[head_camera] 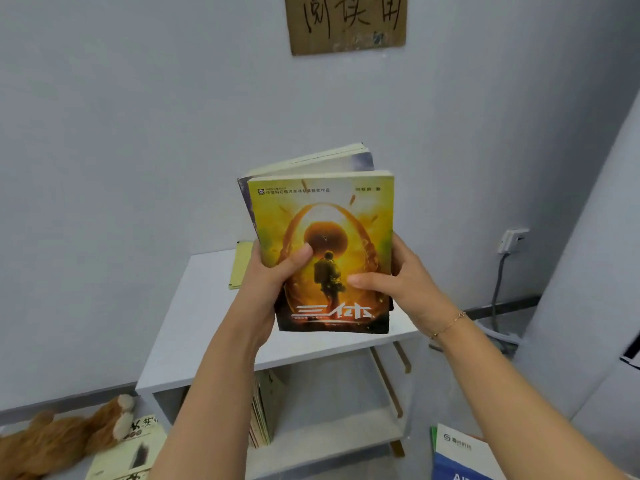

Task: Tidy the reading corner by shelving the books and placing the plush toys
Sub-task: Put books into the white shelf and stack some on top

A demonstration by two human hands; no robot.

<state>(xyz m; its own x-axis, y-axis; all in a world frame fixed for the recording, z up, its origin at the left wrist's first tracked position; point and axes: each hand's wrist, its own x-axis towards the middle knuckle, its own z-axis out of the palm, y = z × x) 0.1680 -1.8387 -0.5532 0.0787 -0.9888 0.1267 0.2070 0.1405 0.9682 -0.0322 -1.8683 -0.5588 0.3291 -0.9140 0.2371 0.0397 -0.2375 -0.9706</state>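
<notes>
I hold a small stack of books upright in front of me, above the white shelf unit (207, 306). The front one is a yellow-orange paperback (332, 216) with a figure on its cover; a second book (360, 159) stands behind it. My left hand (266, 282) grips the stack's left edge, thumb on the cover. My right hand (405, 282) grips the right edge, thumb across the cover. An orange plush toy (59, 441) lies on the floor at the lower left. Several books (265, 407) stand on the lower shelf.
A yellow-green book (239, 265) lies at the back of the shelf top. A pale book (135, 448) lies on the floor beside the plush. A white-and-blue booklet (460, 455) lies at the lower right. A wall socket with a cable (510, 240) sits at the right.
</notes>
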